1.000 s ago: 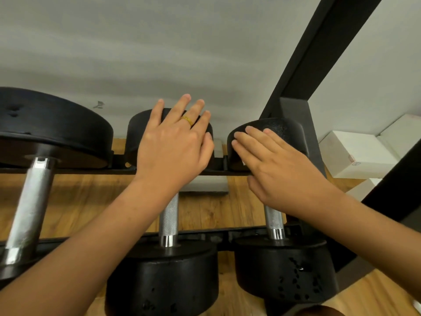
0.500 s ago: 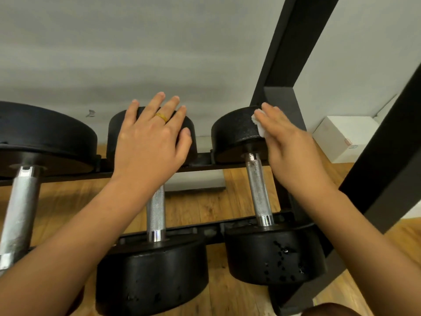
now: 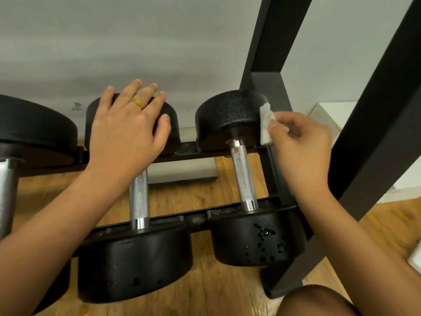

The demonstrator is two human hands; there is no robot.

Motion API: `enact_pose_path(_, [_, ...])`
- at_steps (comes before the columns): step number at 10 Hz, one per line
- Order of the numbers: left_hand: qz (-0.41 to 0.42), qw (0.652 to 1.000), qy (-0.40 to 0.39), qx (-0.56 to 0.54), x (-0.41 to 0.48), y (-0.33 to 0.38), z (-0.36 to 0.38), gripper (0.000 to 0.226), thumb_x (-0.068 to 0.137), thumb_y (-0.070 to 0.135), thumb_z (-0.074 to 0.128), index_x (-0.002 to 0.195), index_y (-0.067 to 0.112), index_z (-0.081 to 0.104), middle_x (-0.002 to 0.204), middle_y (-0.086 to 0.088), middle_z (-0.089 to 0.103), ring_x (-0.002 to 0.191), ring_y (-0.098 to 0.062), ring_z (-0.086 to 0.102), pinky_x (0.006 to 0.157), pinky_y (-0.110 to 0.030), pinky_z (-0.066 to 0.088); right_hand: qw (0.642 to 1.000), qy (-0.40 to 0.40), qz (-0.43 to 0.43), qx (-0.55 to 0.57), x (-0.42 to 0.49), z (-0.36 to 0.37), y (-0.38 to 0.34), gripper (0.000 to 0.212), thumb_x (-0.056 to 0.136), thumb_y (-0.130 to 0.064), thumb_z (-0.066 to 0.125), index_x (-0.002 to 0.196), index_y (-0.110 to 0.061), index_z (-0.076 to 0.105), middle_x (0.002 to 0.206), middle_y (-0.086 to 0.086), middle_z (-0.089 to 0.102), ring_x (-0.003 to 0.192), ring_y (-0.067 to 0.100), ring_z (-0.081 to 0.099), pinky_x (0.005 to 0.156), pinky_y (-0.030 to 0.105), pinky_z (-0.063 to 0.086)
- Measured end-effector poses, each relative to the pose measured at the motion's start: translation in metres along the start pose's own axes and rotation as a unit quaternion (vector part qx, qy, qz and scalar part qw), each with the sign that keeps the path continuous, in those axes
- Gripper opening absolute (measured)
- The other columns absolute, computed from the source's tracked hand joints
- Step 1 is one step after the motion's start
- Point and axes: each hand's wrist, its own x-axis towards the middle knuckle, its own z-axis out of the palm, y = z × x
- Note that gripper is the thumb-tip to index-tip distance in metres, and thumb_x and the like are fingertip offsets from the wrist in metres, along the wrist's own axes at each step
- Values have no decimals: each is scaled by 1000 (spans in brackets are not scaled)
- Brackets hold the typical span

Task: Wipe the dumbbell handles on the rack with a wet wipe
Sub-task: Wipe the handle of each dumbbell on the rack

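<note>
Three black dumbbells lie across a black rack (image 3: 205,156). My left hand (image 3: 127,131) lies flat, fingers straight, on the far head of the middle dumbbell (image 3: 136,263), above its knurled steel handle (image 3: 139,197). My right hand (image 3: 300,147) pinches a folded white wet wipe (image 3: 265,124) against the right side of the far head of the right dumbbell (image 3: 230,115). That dumbbell's handle (image 3: 242,176) is bare and shows rusty specks near its far end. Only part of the left dumbbell (image 3: 34,128) shows at the frame's left edge.
A thick black rack upright (image 3: 268,42) and a slanted black bar (image 3: 376,124) stand close to my right hand. Behind them lies a white box (image 3: 328,115). Wooden floor (image 3: 216,293) shows beneath the rack. A grey wall rises behind.
My right hand slid from the top of the right dumbbell's far head to its right side, and the wipe now shows. My left hand stayed on the middle dumbbell's head.
</note>
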Motion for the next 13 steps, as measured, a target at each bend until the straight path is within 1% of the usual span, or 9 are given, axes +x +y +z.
enact_pose_path(1, [-2, 1000, 6, -1, 0, 0, 1, 54, 106, 40, 33, 147, 11, 55, 151, -11, 54, 146, -30, 42, 120, -58, 28, 995, -49, 90, -13, -13, -2, 20, 14, 93, -18, 68, 90, -31, 71, 83, -9, 73, 81, 3, 70, 74, 22, 57])
enact_pose_path(2, [0, 1000, 14, -3, 0, 1, 1, 54, 106, 39, 34, 145, 10, 56, 150, -12, 56, 145, -31, 44, 119, -58, 29, 972, -98, 213, 14, -8, 2, 42, 13, 91, -11, 68, 86, -23, 71, 88, 4, 75, 84, 16, 74, 72, 33, 61])
enact_pose_path(3, [0, 1000, 19, -4, 0, 1, 2, 53, 106, 38, 34, 145, 10, 57, 149, -13, 56, 144, -32, 45, 119, -58, 29, 954, -125, 271, 2, 7, 12, 51, 14, 92, -6, 67, 84, -18, 69, 91, 11, 73, 83, 20, 74, 66, 28, 59])
enact_pose_path(5, [-1, 1000, 27, -5, 0, 1, 4, 52, 106, 38, 35, 143, 10, 59, 147, -12, 58, 143, -31, 46, 119, -57, 30, 942, -149, 293, 67, 17, 26, 45, 11, 93, 0, 64, 90, -10, 69, 91, 12, 73, 81, 18, 73, 62, 23, 59])
enact_pose_path(7, [-2, 1000, 19, -3, 1, -1, 4, 53, 106, 39, 35, 145, 12, 58, 148, -11, 57, 144, -29, 45, 119, -57, 30, 923, -152, 320, 149, 11, 24, 47, 9, 94, -14, 68, 97, -7, 73, 95, 12, 76, 90, 20, 74, 68, 26, 59])
enact_pose_path(9, [-6, 1000, 19, -11, 0, 0, 4, 52, 105, 38, 36, 145, 13, 58, 148, -10, 57, 144, -29, 46, 119, -57, 30, 929, -169, 308, 120, 16, 27, 54, 8, 92, -13, 71, 96, -8, 74, 95, 12, 76, 88, 21, 74, 75, 31, 60])
enact_pose_path(10, [-5, 1000, 18, -9, 0, 0, 4, 52, 105, 38, 36, 145, 13, 58, 149, -10, 57, 144, -29, 46, 120, -57, 30, 887, -169, 377, 204, 18, 29, 57, 19, 90, -7, 70, 108, -2, 70, 94, 11, 75, 82, 15, 72, 70, 25, 58])
enact_pose_path(11, [-7, 1000, 21, -7, 0, 0, 4, 51, 105, 38, 37, 144, 13, 58, 148, -10, 58, 143, -29, 46, 120, -57, 30, 866, -160, 402, 249, 19, 31, 57, 19, 88, -5, 71, 107, -2, 70, 88, 8, 74, 75, 11, 70, 68, 21, 56])
enact_pose_path(13, [-9, 1000, 26, -6, 0, 1, 3, 51, 105, 37, 38, 144, 12, 59, 147, -11, 58, 143, -30, 46, 119, -57, 30, 905, -170, 344, 182, 16, 24, 64, 13, 88, -4, 71, 101, -5, 73, 95, 12, 76, 85, 18, 71, 81, 31, 57])
